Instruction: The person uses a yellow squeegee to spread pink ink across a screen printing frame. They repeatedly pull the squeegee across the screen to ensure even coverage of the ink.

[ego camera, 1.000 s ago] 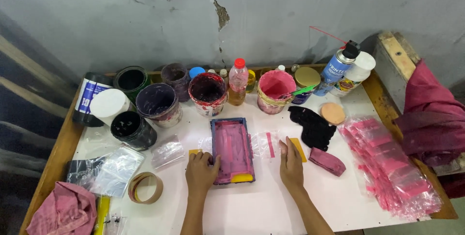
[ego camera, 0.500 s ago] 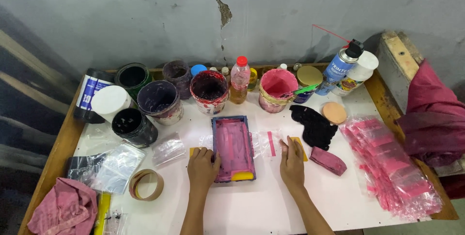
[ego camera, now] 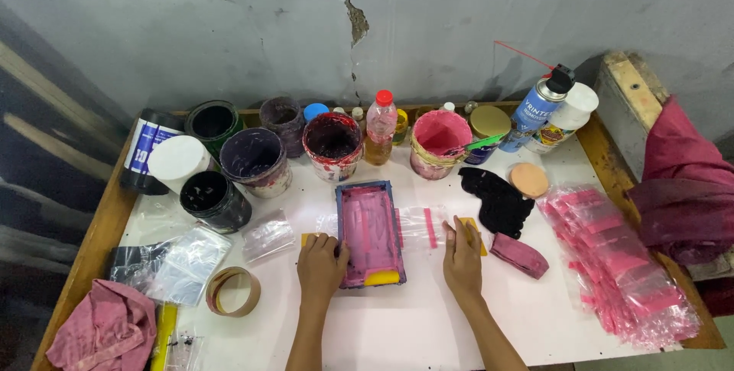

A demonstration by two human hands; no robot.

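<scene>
A small blue-edged printing frame, smeared pink inside, lies flat at the middle of the white table. My left hand rests at its left side, fingers curled against the edge and thumb on the frame. A yellow strip pokes out beyond the fingers. To the right of the frame lies a clear plastic bag with a pink stripe. My right hand lies flat on its right end, over a yellow piece.
Paint tubs, a pink bucket, a bottle and a spray can line the back. A black cloth, a pink block and stacked pink-striped bags lie right. A tape roll and rag sit left.
</scene>
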